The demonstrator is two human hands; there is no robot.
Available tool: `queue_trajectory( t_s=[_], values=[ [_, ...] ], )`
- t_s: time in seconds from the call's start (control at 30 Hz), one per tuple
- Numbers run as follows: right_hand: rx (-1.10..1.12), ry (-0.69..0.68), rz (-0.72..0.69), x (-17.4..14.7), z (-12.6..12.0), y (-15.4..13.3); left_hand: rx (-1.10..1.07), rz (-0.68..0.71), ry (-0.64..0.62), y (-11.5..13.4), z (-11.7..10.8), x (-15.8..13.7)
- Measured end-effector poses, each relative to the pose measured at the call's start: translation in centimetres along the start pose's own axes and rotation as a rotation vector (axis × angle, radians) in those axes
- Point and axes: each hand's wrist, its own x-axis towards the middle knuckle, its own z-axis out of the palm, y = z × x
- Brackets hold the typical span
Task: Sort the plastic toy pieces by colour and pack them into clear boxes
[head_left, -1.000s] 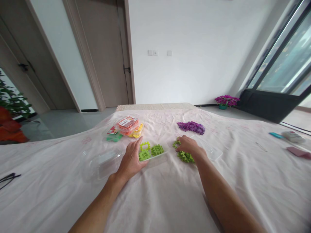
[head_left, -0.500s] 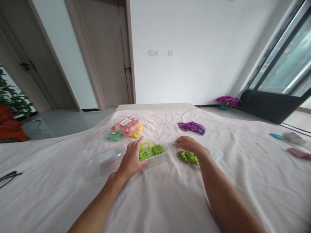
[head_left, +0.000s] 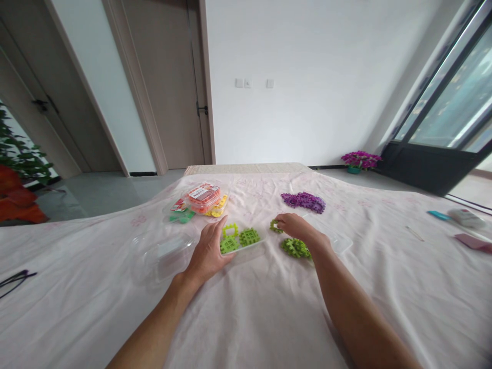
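Observation:
My left hand grips the left end of a clear plastic box, thumb on the near side and fingers behind. Inside the box lie green toothed building pieces and a brighter yellow-green square frame. Over the cloth just right of the box, my right hand pinches a green toothed frame piece between thumb and fingers. Below that hand sits a pile of green pieces, partly covered by the wrist. A clear plastic lid or tray shows behind the right forearm.
Clear packs of orange pieces, yellow pieces and green pieces stand at the back left. Purple pieces lie at the back right. An empty clear container is left of my left hand. Dark cords lie far left.
My right hand has shifted slightly left toward the box, and the green frame piece in its fingers now shows more fully. My left hand and the box stay put.

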Motion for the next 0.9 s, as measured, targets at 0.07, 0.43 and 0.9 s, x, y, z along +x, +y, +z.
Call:
queue_trajectory(
  t_s=[0.07, 0.43, 0.9],
  values=[
    [0.053, -0.069, -0.085, -0.3, -0.2, -0.2, 0.0, 0.0, -0.001, 0.0, 0.0, 0.0],
    [-0.063, 0.004, -0.034, -0.8, 0.3, -2.0, 0.005, 0.017, 0.004, 0.3, -0.2, -0.1],
    [0.288, 0.114, -0.556, -2.6, -1.0, -10.1, -0.043, 0.057, -0.045, 0.8, 0.1, -0.1]
  ],
)
